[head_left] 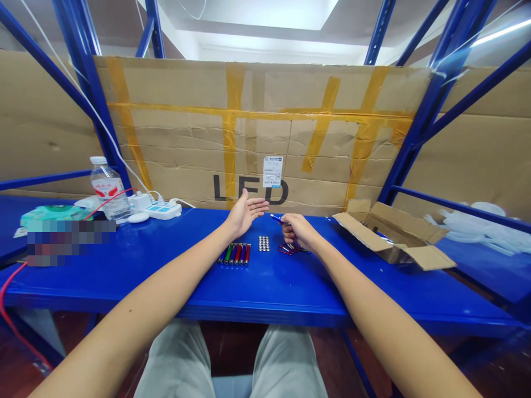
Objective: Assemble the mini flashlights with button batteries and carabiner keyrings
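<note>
My left hand (248, 213) is held open above the table, its palm turned sideways and fingers stretched toward the right. Facing it, my right hand (297, 228) is closed around a slim blue mini flashlight (275, 218), whose tip points at the left fingers without visibly touching them. Below the left hand lies a row of mini flashlights (238, 255) in red, blue, green and purple. Between the hands, silver button cells (264, 244) are set out in a small grid. Several carabiner clips (286, 249) lie under the right hand, partly hidden by it.
An open cardboard box (394, 235) with more small metal parts stands on the right of the blue table (166, 287). At left are a water bottle (108, 190), a power strip (161, 209) and a green packet (53, 214). A tall cardboard panel (186, 143) closes off the back.
</note>
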The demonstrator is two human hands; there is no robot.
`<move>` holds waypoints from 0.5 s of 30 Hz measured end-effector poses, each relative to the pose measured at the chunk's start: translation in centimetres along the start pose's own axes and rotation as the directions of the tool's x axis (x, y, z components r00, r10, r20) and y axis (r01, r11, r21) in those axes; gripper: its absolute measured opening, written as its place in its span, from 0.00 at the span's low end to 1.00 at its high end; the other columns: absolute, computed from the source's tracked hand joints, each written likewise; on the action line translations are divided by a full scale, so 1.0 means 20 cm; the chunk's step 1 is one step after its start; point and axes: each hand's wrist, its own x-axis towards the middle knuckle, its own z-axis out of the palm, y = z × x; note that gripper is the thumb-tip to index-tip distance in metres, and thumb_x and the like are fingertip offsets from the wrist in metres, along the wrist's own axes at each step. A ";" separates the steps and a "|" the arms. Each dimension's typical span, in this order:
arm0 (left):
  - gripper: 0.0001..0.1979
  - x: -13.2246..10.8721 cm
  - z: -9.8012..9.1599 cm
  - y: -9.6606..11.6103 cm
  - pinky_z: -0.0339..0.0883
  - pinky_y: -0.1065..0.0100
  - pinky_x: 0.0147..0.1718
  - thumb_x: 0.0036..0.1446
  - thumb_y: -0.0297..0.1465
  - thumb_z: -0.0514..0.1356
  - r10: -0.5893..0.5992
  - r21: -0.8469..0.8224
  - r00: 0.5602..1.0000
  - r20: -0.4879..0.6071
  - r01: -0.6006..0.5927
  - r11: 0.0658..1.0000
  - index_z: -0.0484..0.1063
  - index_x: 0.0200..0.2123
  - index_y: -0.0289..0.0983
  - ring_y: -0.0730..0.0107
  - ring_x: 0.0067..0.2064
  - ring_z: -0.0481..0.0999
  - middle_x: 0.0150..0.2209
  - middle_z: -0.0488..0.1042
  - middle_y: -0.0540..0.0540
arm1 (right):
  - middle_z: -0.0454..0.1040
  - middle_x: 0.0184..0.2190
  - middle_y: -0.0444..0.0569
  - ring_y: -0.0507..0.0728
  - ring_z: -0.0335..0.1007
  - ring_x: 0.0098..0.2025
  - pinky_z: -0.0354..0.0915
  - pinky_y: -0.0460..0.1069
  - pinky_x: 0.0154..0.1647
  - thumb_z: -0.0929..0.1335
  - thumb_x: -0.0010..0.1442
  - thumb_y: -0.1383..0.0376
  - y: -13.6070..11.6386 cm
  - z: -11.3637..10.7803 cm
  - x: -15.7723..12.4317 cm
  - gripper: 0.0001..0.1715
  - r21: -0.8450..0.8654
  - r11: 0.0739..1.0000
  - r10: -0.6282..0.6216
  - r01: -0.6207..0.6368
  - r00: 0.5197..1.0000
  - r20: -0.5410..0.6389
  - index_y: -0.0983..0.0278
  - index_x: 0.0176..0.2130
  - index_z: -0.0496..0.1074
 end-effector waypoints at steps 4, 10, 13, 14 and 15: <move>0.38 0.00 -0.01 0.00 0.70 0.57 0.51 0.61 0.59 0.39 -0.037 -0.017 0.999 0.030 0.038 0.999 0.74 0.41 0.33 0.52 0.54 0.74 0.51 0.75 0.31 | 0.48 0.14 0.34 0.45 0.40 0.16 0.43 0.43 0.16 0.66 0.51 0.66 0.00 0.00 -0.01 0.04 -0.027 1.000 0.000 0.000 1.000 -0.005 0.66 0.28 0.66; 0.39 0.00 -0.01 -0.01 0.70 0.55 0.51 0.60 0.59 0.39 -0.019 0.049 0.997 0.069 0.015 0.999 0.74 0.42 0.34 0.50 0.55 0.74 0.51 0.75 0.31 | 0.49 0.15 0.34 0.45 0.41 0.16 0.43 0.43 0.15 0.66 0.51 0.66 0.00 -0.01 0.01 0.06 -0.050 0.999 -0.018 0.015 0.998 -0.056 0.68 0.29 0.69; 0.39 0.00 -0.02 -0.01 0.70 0.56 0.50 0.60 0.59 0.39 -0.039 0.025 0.997 0.062 0.037 0.999 0.74 0.41 0.33 0.51 0.54 0.74 0.51 0.75 0.31 | 0.49 0.15 0.34 0.45 0.41 0.15 0.43 0.43 0.14 0.65 0.52 0.65 0.01 -0.03 0.03 0.06 -0.067 0.998 -0.019 0.013 0.995 -0.096 0.67 0.29 0.68; 0.39 0.00 -0.02 -0.01 0.70 0.55 0.50 0.60 0.59 0.39 -0.046 0.016 0.997 0.061 0.045 0.999 0.74 0.41 0.33 0.51 0.54 0.74 0.51 0.75 0.31 | 0.49 0.15 0.34 0.45 0.40 0.15 0.42 0.43 0.14 0.65 0.52 0.65 0.01 -0.03 0.03 0.05 -0.076 0.997 -0.024 0.016 0.993 -0.114 0.66 0.28 0.67; 0.39 0.00 -0.02 -0.01 0.70 0.55 0.50 0.60 0.59 0.39 -0.051 0.008 0.997 0.059 0.051 0.999 0.74 0.41 0.34 0.51 0.54 0.74 0.51 0.75 0.31 | 0.49 0.15 0.35 0.45 0.40 0.14 0.42 0.43 0.14 0.65 0.51 0.65 0.01 -0.04 0.03 0.05 -0.089 0.996 -0.033 0.022 0.991 -0.132 0.66 0.28 0.67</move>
